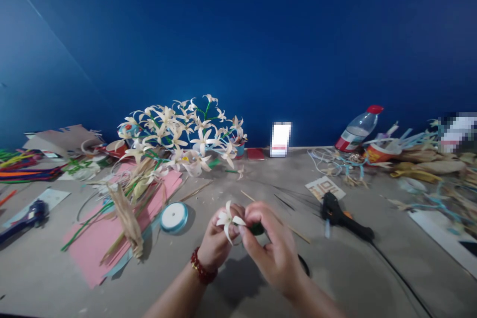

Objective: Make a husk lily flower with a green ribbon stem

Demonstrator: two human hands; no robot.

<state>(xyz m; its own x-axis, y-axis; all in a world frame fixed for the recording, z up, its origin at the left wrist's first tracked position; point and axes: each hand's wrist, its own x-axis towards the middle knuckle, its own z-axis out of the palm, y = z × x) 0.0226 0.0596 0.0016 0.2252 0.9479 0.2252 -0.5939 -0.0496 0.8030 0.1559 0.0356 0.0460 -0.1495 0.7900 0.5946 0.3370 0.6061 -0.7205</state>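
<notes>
Here, white flower (226,218), slim petals (227,233) splayed, pinched in left hand (215,246); right hand (274,251) grasping dark green piece (256,229).

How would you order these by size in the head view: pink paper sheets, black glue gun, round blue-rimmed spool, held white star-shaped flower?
1. Pink paper sheets
2. Black glue gun
3. Blue-rimmed spool and white flower: too alike to rank
</notes>
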